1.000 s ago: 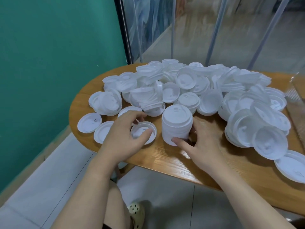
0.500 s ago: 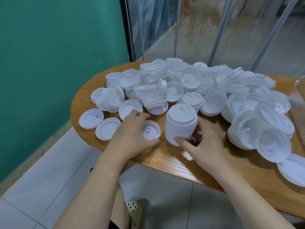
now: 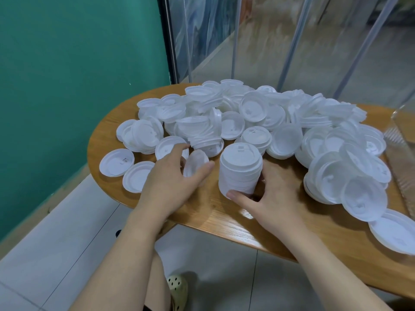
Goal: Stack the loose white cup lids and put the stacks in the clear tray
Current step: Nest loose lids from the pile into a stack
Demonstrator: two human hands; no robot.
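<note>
One blurred lid (image 3: 195, 163) in left hand (image 3: 173, 176) — clear tray (image 3: 402, 153) cut off.

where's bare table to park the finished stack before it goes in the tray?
Bare wood runs along the near edge of the table, between the right hand and the lone lid at far right. A smaller patch lies at the table's left rim beside two flat lids. The lid pile crowds the rest.
</note>
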